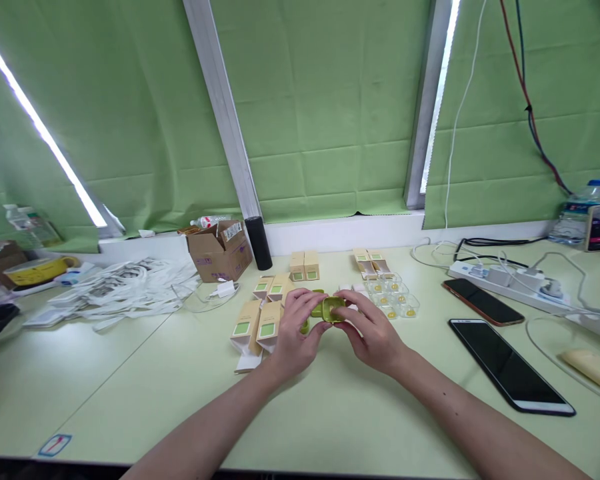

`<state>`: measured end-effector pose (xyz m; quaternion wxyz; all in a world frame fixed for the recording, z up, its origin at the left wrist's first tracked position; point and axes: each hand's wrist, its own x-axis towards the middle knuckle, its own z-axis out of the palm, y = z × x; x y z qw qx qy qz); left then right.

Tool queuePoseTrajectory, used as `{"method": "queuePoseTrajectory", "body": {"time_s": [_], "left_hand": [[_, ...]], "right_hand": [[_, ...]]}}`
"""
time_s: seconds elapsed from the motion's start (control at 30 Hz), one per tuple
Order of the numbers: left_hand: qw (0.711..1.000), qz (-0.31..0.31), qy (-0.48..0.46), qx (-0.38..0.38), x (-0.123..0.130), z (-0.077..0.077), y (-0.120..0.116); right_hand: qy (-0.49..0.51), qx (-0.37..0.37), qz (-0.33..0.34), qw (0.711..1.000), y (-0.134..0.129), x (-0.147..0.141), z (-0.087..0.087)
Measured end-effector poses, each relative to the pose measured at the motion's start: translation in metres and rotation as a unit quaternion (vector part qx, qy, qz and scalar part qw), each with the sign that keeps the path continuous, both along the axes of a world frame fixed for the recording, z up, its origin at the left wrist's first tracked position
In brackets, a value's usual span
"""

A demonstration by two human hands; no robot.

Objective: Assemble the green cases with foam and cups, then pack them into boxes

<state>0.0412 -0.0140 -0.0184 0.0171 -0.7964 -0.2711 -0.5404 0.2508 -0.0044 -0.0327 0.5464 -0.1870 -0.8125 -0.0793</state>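
A small olive-green square case (pixel 334 308) with rounded corners is held between my two hands above the table's middle. It looks open, with its hollow side toward me. My left hand (pixel 299 330) pinches its left part, where more green plastic shows behind the fingers. My right hand (pixel 374 331) grips the right side, with a finger at the hollow. Just left of my left hand stand several tan cartons (pixel 245 327) with green squares on them. Beyond my right hand sit clear plastic cups (pixel 391 298) with yellow contents. Small white pieces behind the hands are partly hidden.
More tan cartons (pixel 305 265) stand farther back, near a brown cardboard box (pixel 220 252) and a black cylinder (pixel 258 243). White straps (pixel 130 290) are heaped left. Right are two phones (pixel 510 365) (pixel 483 301), a power strip (pixel 510 283), cables and a beige mouse-shaped object (pixel 593 369).
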Motion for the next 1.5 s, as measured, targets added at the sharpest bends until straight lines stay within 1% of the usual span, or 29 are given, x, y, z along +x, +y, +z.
{"method": "queuePoseTrajectory", "body": {"time_s": [0.3,0.43,0.53,0.67,0.83,1.0,1.13,1.23,1.3,1.4,1.5], "left_hand": [[1.0,0.005,-0.001,0.0,-0.0001,-0.0004,-0.0004],[1.0,0.001,-0.005,-0.001,-0.0004,-0.0007,0.0008],[1.0,-0.001,-0.011,-0.007,-0.0001,-0.0002,0.0009],[0.997,0.006,-0.047,-0.064,0.0012,0.0007,-0.0009],[0.984,0.011,-0.106,-0.14,0.0026,0.0013,-0.0002],[0.961,0.006,-0.146,-0.235,0.0034,0.0011,0.0019],[0.942,0.004,-0.15,-0.299,0.0039,0.0024,0.0013],[0.938,0.005,-0.141,-0.317,0.0038,0.0033,0.0007],[0.938,0.004,-0.129,-0.321,0.0037,0.0034,0.0002],[0.947,-0.001,-0.1,-0.306,0.0029,0.0034,-0.0005],[0.962,0.007,-0.067,-0.264,0.0006,0.0031,-0.0006]], "right_hand": [[0.001,0.009,0.009,1.0,-0.0005,-0.0006,0.0029],[0.022,-0.02,0.007,1.0,0.0007,-0.0004,-0.0018],[0.044,-0.05,0.018,0.998,0.0005,-0.0007,-0.0051],[0.049,-0.063,0.041,0.996,-0.0011,-0.0009,-0.0046],[0.052,-0.078,0.039,0.995,-0.0024,-0.0024,-0.0033],[0.045,-0.102,0.035,0.993,-0.0026,-0.0055,-0.0052],[0.059,-0.134,0.048,0.988,-0.0024,-0.0064,-0.0062],[0.075,-0.176,0.066,0.979,-0.003,-0.006,-0.0047],[0.086,-0.219,0.08,0.969,-0.0035,-0.0056,-0.0029],[0.115,-0.296,0.104,0.942,-0.0018,-0.0055,-0.0024],[0.165,-0.351,0.147,0.91,0.0038,-0.0054,-0.0063]]}}
